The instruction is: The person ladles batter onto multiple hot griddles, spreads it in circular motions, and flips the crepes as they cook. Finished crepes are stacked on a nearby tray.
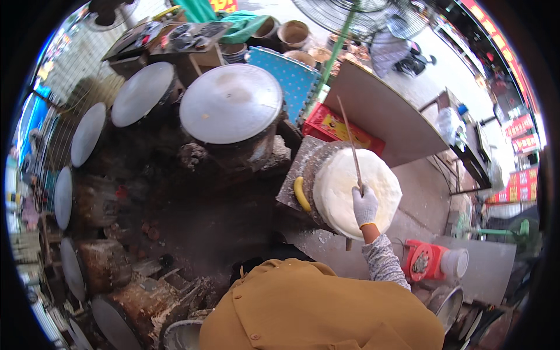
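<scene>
My right hand [365,205], in a white knit glove, is closed round a long thin wooden stick [349,132] that points away from me over a thick round white slab [333,198], which looks like dough or batter. The slab rests on a worn square board [296,172] on a stand. A curved yellow banana-like object [301,194] lies on the board just left of the slab. My left hand does not show.
Several round metal lids [230,102] on stained drums curve round my left. Behind the board are a red crate [321,119] and a leaning panel [399,122]. A red appliance [421,259] stands at lower right. A fan [321,14] and stacked pots [293,34] are at the back.
</scene>
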The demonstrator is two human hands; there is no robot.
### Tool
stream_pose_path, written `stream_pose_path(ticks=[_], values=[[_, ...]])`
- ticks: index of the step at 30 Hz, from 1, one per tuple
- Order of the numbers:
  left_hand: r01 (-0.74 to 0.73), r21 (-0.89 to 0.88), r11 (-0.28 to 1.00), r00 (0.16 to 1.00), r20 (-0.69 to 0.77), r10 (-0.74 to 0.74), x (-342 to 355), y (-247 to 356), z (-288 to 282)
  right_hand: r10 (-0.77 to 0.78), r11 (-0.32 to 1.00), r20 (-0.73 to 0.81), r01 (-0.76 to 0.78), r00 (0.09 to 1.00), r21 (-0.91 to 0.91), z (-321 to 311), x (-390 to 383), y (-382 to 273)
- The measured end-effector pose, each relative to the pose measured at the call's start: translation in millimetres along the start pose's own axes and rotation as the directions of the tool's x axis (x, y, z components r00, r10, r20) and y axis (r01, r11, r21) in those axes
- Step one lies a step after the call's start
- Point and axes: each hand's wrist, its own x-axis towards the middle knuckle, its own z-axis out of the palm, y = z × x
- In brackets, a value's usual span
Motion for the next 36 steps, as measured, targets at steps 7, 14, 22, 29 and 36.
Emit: stream_pose_path(ticks=[7, 14, 22, 29, 36], values=[[-0.029, -0.511, 0.859, 0.983, -0.171, -0.069, 18.7, -58.9, -98.9, -0.848, 0.481, 0.522, 0.55, 0.093, 0.683, 149.6, -187.6, -285.7], [-0.083, -0.273, 0.958, 0.946, -0.323, -0.01, -65.8, -76.2, -125.9, -0.107, -0.299, 0.581, 0.583, -0.807, 0.755, 145.7, -429.7, -392.8], [0.163, -0.192, 0.968, 0.925, -0.313, -0.218, -41.3, -127.4, -155.4, 0.028, -0.524, 0.53, 0.44, -0.847, 0.729, 213.3, -606.3, -361.4], [0.378, -0.61, 0.696, 0.907, 0.094, -0.41, 13.8, -101.1, -127.7, 0.155, -0.371, 0.454, 0.375, -0.877, 0.85, 258.7, -643.4, -310.3], [0.358, -0.275, 0.892, 0.835, -0.334, -0.438, 36.6, -72.4, -166.6, -0.032, -0.358, 0.538, 0.513, -0.842, 0.78, 257.6, -678.8, -352.0]])
